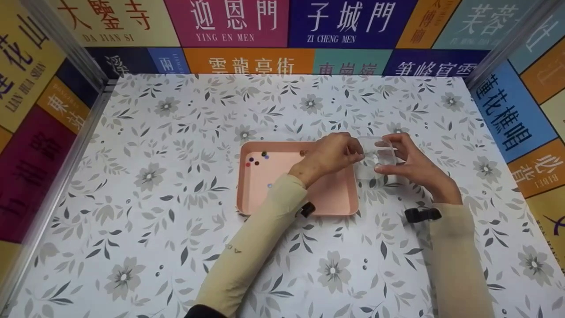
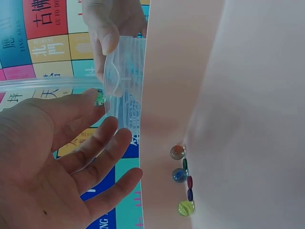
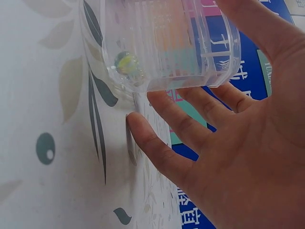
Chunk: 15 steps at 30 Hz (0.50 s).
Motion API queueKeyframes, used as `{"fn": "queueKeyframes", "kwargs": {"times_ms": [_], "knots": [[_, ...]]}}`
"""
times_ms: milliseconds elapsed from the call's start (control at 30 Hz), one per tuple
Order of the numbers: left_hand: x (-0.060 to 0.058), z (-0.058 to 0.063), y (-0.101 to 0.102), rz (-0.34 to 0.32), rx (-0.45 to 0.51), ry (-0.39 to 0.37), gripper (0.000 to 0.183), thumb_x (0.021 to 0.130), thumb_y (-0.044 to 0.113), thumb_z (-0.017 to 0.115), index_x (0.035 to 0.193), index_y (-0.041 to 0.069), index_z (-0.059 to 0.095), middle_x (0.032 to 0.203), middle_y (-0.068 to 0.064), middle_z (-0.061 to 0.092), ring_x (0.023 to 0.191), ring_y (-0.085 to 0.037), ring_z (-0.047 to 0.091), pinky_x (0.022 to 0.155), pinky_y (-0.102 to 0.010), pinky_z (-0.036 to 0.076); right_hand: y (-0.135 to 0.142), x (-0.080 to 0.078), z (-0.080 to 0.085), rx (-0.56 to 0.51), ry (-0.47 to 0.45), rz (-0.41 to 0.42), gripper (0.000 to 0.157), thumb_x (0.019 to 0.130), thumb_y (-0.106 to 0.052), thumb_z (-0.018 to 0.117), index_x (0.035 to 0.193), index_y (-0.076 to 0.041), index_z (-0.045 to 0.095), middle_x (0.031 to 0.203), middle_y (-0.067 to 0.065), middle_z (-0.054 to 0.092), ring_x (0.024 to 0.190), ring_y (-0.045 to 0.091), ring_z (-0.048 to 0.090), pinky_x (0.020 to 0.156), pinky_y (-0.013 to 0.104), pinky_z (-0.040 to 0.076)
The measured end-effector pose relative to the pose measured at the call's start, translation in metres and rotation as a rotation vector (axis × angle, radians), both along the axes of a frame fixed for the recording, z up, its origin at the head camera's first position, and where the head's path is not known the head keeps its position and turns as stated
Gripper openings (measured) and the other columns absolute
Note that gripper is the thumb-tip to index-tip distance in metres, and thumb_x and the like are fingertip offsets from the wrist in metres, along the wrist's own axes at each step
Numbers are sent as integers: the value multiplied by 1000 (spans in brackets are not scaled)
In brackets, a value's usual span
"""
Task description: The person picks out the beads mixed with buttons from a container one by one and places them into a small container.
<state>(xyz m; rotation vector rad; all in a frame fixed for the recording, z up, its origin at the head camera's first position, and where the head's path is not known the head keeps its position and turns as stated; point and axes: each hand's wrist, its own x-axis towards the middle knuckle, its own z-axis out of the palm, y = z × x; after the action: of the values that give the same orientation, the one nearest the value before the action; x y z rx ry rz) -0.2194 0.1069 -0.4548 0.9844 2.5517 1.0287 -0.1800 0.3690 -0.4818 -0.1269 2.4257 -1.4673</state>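
Note:
My right hand [image 1: 415, 165] holds a small clear plastic box [image 1: 367, 171] between thumb and fingers, just right of a pink tray [image 1: 241, 185]. Inside the box, a yellow-green marble [image 3: 126, 63] shows low at one side in the right wrist view. A clear strip [image 2: 43, 85], perhaps the box's lid seen edge-on, stands up from it in the left wrist view. My left hand [image 1: 329, 154] reaches across the tray to the box's near rim, its thumb and fingers apart. A green bit [image 2: 99, 98] shows by the left thumb tip; I cannot tell what it is.
Several coloured marbles [image 1: 257, 163] lie in the tray's far left part, a pale blue marble [image 1: 270, 186] nearer its middle and a brown marble [image 1: 303, 153] by the far wall. Panels with printed characters [image 1: 247, 62] border the flower-patterned tablecloth [image 1: 150, 176].

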Motion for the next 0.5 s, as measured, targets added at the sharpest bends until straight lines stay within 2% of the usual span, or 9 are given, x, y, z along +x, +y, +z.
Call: {"fn": "queueKeyframes", "kwargs": {"times_ms": [133, 500], "knots": [[0, -1, -1, -7, 9, 2, 19, 100, 21, 70, 114, 12, 79, 106, -4, 74, 94, -13, 67, 79, -21, 52, -1, 0, 1, -8, -10, 0, 78, 91, -18, 81, 149, -21, 30, 161, 3, 43, 150, 24, 41, 104, 21, 46], [0, -2, -2, -7, 16, -31, 20, 100, 19, 69, 117, 12, 78, 107, -5, 74, 95, -14, 67, 80, -21, 53, 0, 1, 1, 7, -18, -1, 78, 92, -20, 81, 150, -23, 29, 162, 2, 43, 151, 24, 41, 106, 24, 43]]}}
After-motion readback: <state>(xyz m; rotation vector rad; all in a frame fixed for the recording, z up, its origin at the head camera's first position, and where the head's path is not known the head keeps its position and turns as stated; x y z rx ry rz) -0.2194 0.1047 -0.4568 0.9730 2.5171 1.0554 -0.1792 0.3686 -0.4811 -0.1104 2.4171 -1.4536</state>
